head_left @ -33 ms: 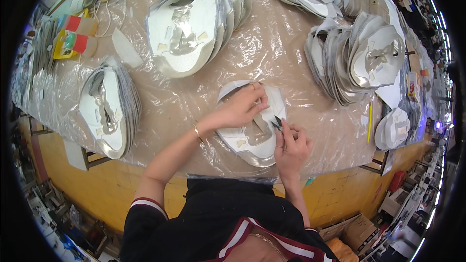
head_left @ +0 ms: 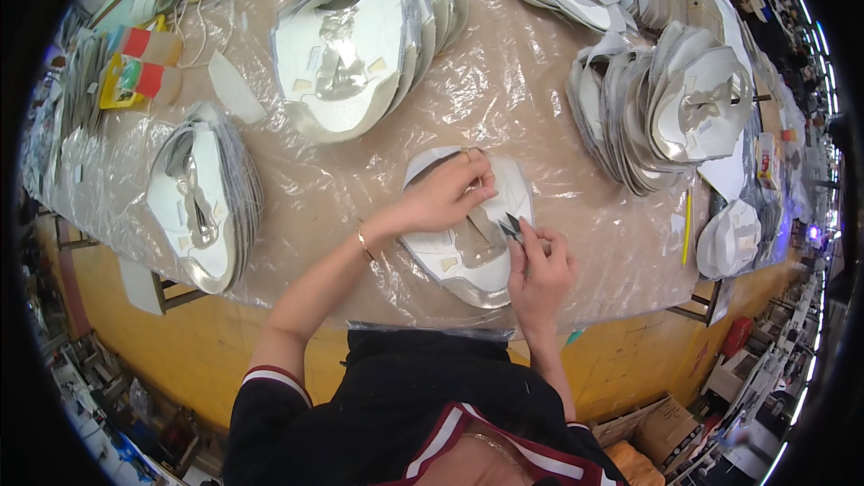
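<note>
A flat white shoe upper (head_left: 513, 182) with a shiny silvery edge lies before me on the plastic-covered table. My left hand (head_left: 447, 193) rests across its upper left part. Its fingers are curled, thumb close to the forefinger; whatever may be pinched there is too small to make out. At the upper's right edge my right hand (head_left: 543, 265) grips small dark thread snips (head_left: 511, 224). Their pointed blades stick out over the white material, toward my left hand. The handle is mostly hidden in the fingers.
Stacks of similar uppers stand at the left (head_left: 205, 207), the far middle (head_left: 337, 63) and the right (head_left: 697, 112). Yellow-and-red bottles (head_left: 148, 81) are at the far left. A loose white piece (head_left: 236, 88) lies near them. A yellow stick (head_left: 688, 229) lies toward the right edge.
The thread snips and my right fingers have shifted very slightly to the left. My left hand stays on the upper, almost unmoved.
</note>
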`<state>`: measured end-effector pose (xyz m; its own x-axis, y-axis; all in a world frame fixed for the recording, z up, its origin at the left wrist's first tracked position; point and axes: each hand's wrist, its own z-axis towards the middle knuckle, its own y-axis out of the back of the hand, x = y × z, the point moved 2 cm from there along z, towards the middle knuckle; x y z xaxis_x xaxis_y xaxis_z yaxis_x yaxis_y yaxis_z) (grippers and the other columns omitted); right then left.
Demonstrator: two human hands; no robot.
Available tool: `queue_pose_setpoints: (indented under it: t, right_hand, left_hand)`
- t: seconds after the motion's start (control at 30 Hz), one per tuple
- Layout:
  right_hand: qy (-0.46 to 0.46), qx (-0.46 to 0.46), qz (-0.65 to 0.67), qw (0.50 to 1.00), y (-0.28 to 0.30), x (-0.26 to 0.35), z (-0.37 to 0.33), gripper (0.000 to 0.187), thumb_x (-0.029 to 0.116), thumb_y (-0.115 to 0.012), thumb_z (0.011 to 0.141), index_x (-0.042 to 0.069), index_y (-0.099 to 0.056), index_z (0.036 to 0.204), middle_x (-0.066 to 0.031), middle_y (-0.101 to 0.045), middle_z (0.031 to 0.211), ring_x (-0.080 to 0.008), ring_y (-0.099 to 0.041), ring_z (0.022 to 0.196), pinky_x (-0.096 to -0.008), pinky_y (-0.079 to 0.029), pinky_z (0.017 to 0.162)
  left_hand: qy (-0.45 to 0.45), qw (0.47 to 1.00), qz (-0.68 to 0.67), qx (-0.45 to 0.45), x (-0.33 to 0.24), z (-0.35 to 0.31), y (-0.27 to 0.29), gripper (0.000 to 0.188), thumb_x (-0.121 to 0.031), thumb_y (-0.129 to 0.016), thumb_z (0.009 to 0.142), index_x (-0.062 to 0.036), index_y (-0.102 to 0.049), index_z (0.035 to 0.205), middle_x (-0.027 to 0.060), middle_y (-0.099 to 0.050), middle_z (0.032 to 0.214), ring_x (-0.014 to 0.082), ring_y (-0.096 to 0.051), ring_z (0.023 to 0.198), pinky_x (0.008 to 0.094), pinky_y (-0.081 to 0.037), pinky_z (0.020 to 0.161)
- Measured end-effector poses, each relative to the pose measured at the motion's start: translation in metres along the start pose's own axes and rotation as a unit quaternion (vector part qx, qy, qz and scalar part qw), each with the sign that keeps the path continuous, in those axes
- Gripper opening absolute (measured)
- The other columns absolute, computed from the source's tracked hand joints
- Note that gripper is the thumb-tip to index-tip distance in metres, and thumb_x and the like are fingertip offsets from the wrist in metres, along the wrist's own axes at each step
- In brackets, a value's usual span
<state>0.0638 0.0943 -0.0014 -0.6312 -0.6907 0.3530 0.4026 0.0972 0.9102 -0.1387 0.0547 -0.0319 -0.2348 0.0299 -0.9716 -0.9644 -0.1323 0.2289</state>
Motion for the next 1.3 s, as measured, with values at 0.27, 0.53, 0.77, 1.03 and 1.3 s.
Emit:
queue_pose_setpoints:
  t: [0.27,0.53,0.77,1.03,1.3]
  right_hand:
    - [0.018,0.041,-0.022,0.999,-0.009,0.016,0.028,0.031,0.021,-0.067,0.087,0.011,-0.068,0.116,-0.0023,-0.058,0.099,-0.016,-0.056,0.081,-0.0344,-0.033,0.074]
    - [-0.017,0.087,0.043,0.995,-0.02,0.017,0.026,0.026,0.02,-0.066,0.087,0.012,-0.07,0.112,-0.0032,-0.059,0.096,-0.0169,-0.056,0.081,-0.0353,-0.031,0.074]
    - [-0.002,0.064,0.029,0.998,-0.024,0.013,0.023,0.025,0.019,-0.067,0.086,0.014,-0.071,0.111,-0.0014,-0.059,0.094,-0.016,-0.054,0.076,-0.0344,-0.03,0.072]
    - [-0.043,0.036,0.047,0.997,-0.026,0.019,0.029,0.026,0.019,-0.067,0.086,0.014,-0.071,0.111,-0.0007,-0.059,0.095,-0.0154,-0.056,0.078,-0.0337,-0.031,0.073]
    - [-0.036,0.04,0.03,0.998,-0.036,0.021,0.038,0.025,0.019,-0.066,0.086,0.016,-0.072,0.11,0.0003,-0.059,0.095,-0.0148,-0.057,0.078,-0.0336,-0.032,0.073]
  left_hand:
    - [0.025,0.998,0.0,0.055,0.008,0.008,0.012,0.015,-0.014,-0.056,0.095,-0.0015,-0.05,0.088,0.0069,-0.044,0.084,0.0192,-0.041,0.075,0.0316,-0.037,0.069]
    - [0.008,0.999,0.0,0.05,0.012,0.008,0.013,0.017,-0.015,-0.057,0.095,-0.001,-0.05,0.088,0.0083,-0.046,0.084,0.0203,-0.043,0.076,0.0327,-0.038,0.07]
    - [0.015,0.999,-0.004,0.047,0.014,0.008,0.012,0.017,-0.015,-0.057,0.095,-0.0011,-0.05,0.088,0.0077,-0.046,0.083,0.0188,-0.042,0.075,0.0317,-0.038,0.07]
    - [0.036,0.996,-0.068,0.04,0.019,0.009,0.015,0.018,-0.018,-0.058,0.094,-0.0012,-0.054,0.088,0.0095,-0.053,0.082,0.0206,-0.049,0.076,0.0333,-0.041,0.071]
    - [0.033,0.997,-0.066,0.039,0.021,0.01,0.016,0.017,-0.017,-0.058,0.095,-0.0021,-0.053,0.087,0.0075,-0.053,0.079,0.018,-0.047,0.074,0.0327,-0.042,0.069]
